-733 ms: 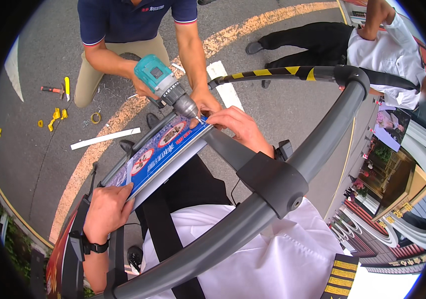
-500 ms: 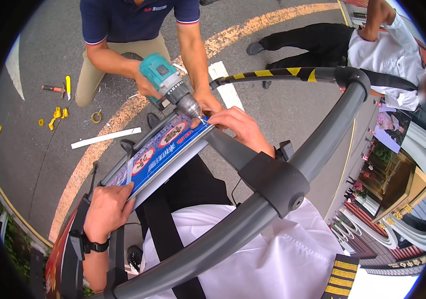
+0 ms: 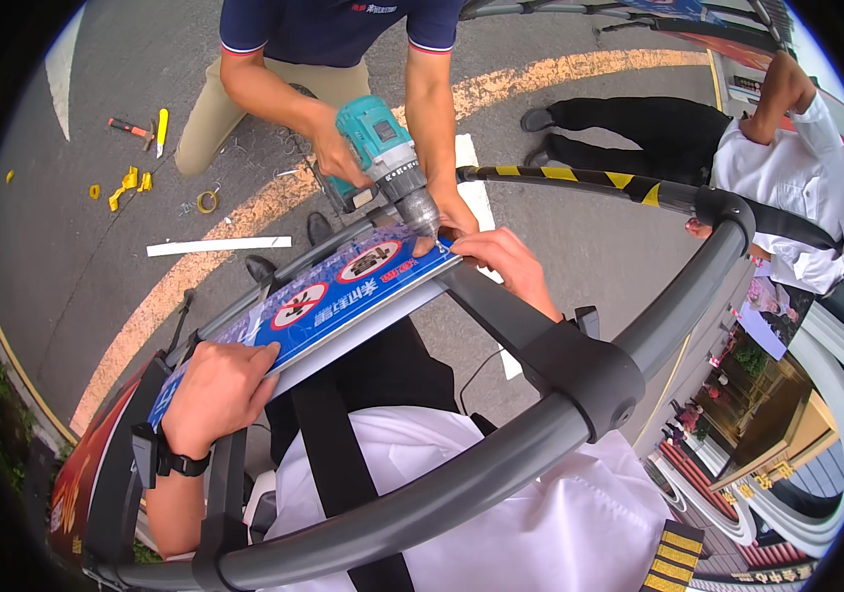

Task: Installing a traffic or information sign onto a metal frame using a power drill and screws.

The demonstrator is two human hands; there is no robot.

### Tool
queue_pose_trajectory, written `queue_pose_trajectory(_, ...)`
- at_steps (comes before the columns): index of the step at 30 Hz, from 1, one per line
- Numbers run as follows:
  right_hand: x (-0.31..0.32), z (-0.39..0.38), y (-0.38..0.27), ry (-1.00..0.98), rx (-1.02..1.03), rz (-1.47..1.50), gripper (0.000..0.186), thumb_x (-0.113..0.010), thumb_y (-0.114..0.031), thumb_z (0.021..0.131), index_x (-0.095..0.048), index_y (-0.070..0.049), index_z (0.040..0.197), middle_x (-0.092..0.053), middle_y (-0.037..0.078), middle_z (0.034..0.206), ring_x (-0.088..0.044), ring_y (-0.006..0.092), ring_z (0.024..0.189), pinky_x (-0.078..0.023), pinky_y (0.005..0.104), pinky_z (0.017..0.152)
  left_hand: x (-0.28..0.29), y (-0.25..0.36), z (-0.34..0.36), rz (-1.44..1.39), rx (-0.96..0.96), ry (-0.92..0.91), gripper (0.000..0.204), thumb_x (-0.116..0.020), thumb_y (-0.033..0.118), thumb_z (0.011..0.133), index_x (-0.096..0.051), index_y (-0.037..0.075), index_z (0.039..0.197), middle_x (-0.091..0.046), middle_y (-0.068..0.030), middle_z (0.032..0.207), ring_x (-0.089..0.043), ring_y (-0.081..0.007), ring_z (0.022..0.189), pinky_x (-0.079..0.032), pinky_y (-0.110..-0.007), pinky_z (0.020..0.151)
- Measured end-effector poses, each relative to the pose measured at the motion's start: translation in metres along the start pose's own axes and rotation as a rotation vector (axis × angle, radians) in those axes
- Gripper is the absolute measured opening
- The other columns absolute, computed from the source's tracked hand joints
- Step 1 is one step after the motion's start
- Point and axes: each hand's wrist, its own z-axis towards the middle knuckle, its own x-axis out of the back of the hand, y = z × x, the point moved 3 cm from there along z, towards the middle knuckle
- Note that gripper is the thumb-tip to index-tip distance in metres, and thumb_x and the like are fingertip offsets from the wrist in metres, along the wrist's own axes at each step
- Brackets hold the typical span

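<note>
Left hand [image 3: 220,390]: pinching the blue sign [image 3: 338,311] near one end
Right hand [image 3: 506,261]: looks like it's pinching the other end, thumb's kinda hidden
Drill [image 3: 382,148]: in a co-worker's hand [image 3: 339,156]

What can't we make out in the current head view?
All in the head view:
Contact of the drill tip with the blue sign panel: too small.
Drill trigger: behind the co-worker's hand.
Palm of the left hand: covered by its back.
Co-worker's head: cut off by upper edge.
</note>
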Motion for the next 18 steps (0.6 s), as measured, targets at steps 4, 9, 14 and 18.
queue_pose_trajectory(4, 0.0025, 0.0005, -0.0029, -0.01, -0.003, 0.01, 0.041, -0.091, 0.001, 0.089, -0.078, -0.002, 0.129, -0.078, 0.013, 0.121, -0.074, 0.0283, 0.102, -0.063, 0.0394, 0.091, 0.0005, -0.0012, 0.0014, -0.022, 0.002, 0.015, 0.032, -0.083, 0.016, 0.092, -0.079, -0.002, 0.119, -0.081, -0.0173, 0.095, -0.08, -0.0372, 0.09, -0.062, -0.05, 0.079)
queue_pose_trajectory(9, 0.0016, 0.0005, -0.0024, -0.014, -0.021, -0.02, 0.041, -0.091, 0.0, 0.089, -0.078, -0.002, 0.128, -0.079, 0.014, 0.122, -0.075, 0.0295, 0.103, -0.062, 0.0396, 0.091, 0.0, -0.0018, 0.0004, -0.071, 0.021, 0.022, 0.032, -0.083, 0.012, 0.09, -0.081, -0.004, 0.117, -0.081, -0.0226, 0.096, -0.08, -0.0415, 0.091, -0.063, -0.051, 0.082)
queue_pose_trajectory(14, 0.0033, 0.0, -0.0032, -0.017, -0.023, -0.021, 0.041, -0.09, 0.0, 0.089, -0.078, -0.001, 0.128, -0.079, 0.015, 0.123, -0.075, 0.0301, 0.104, -0.062, 0.0401, 0.092, 0.0003, -0.0018, 0.0027, -0.083, 0.015, 0.016, 0.032, -0.083, 0.011, 0.089, -0.081, -0.004, 0.117, -0.081, -0.0234, 0.096, -0.08, -0.0418, 0.09, -0.063, -0.051, 0.081)
queue_pose_trajectory(18, 0.0039, 0.0001, -0.0022, -0.013, -0.025, -0.024, 0.041, -0.091, 0.0, 0.089, -0.078, -0.001, 0.128, -0.079, 0.015, 0.123, -0.075, 0.0303, 0.105, -0.062, 0.0405, 0.093, -0.0014, -0.0028, 0.0038, -0.09, -0.001, 0.037, 0.032, -0.083, 0.01, 0.088, -0.081, -0.004, 0.116, -0.081, -0.0235, 0.096, -0.08, -0.0419, 0.09, -0.063, -0.051, 0.081)
